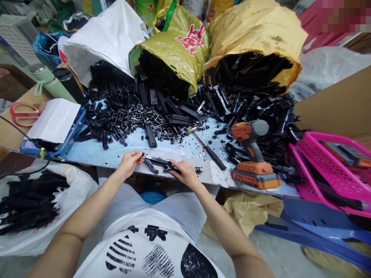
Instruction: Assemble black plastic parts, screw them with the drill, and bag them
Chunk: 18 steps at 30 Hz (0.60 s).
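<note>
Near the table's front edge, my left hand [130, 164] is closed in a pinch at the left end of a long black plastic part [158, 158]. A tiny dark piece shows at its fingertips, too small to name. My right hand [186, 173] is closed around the right end of the same part, its fingers hiding that end. Below it, a shorter black piece [151, 166] angles toward the table edge. A forked black end [198, 169] sticks out beyond my right fingers; whether it belongs to the held part I cannot tell. A hammer [209, 150] lies to the right.
Loose black parts and small pins [136, 119] cover the table's middle. Behind them, a white sack [107, 34], a yellow-green sack [179, 50] and a tan sack [255, 31] spill black pieces. A cordless drill [252, 154] stands at right, beside a pink basket [333, 154].
</note>
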{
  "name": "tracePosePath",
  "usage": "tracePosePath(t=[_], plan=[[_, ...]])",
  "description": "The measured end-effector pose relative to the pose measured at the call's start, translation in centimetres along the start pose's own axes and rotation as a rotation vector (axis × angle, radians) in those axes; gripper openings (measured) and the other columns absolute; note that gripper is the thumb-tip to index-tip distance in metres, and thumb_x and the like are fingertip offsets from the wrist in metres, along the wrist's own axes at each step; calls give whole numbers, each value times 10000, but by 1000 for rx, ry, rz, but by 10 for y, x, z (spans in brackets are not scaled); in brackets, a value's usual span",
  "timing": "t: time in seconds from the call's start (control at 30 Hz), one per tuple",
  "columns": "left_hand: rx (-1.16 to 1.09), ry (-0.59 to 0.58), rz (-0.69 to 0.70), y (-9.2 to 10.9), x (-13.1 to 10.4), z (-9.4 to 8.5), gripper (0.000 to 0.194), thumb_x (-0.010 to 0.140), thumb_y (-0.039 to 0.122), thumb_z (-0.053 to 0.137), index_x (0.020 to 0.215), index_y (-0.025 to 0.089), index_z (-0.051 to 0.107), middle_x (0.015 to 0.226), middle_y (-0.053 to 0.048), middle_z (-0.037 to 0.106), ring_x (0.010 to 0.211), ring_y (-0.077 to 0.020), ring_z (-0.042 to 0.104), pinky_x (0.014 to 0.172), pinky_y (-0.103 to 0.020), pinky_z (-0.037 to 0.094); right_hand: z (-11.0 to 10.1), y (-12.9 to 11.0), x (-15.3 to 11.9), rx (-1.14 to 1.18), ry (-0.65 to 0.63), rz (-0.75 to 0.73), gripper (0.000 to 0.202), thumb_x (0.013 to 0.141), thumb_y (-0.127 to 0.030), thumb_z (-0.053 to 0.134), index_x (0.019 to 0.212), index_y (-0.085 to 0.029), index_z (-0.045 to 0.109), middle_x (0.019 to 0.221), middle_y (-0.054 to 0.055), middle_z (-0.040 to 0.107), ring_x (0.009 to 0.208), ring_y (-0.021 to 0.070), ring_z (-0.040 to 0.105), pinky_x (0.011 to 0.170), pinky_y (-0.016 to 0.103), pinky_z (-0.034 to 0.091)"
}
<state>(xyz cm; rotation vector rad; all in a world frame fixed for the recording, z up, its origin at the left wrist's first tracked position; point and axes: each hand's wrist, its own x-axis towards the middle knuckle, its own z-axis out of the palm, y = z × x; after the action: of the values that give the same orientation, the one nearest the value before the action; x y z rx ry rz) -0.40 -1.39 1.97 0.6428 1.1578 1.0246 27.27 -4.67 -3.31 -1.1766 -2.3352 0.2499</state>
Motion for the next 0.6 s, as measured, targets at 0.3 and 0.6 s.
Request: tracePosePath(t=[0.3, 0.6], plan=[[317, 16, 26, 6, 10, 1, 298, 605, 367, 757, 698, 107, 646, 587, -13, 603, 497, -70, 494, 502, -197, 376, 1, -1, 0, -13, -10, -2, 473, 919, -350, 491, 1366, -201, 444, 821, 74, 632, 789, 209, 561, 700, 328, 462], [450, 61, -30, 12, 15, 3, 479, 580, 359, 794, 946, 160, 557, 558, 78, 461, 420, -51, 429, 399, -163, 264, -15, -11, 5, -22, 44, -22, 552, 866, -416, 569, 1364, -215, 441, 1072, 117, 632, 947, 246, 572, 801, 390, 471]])
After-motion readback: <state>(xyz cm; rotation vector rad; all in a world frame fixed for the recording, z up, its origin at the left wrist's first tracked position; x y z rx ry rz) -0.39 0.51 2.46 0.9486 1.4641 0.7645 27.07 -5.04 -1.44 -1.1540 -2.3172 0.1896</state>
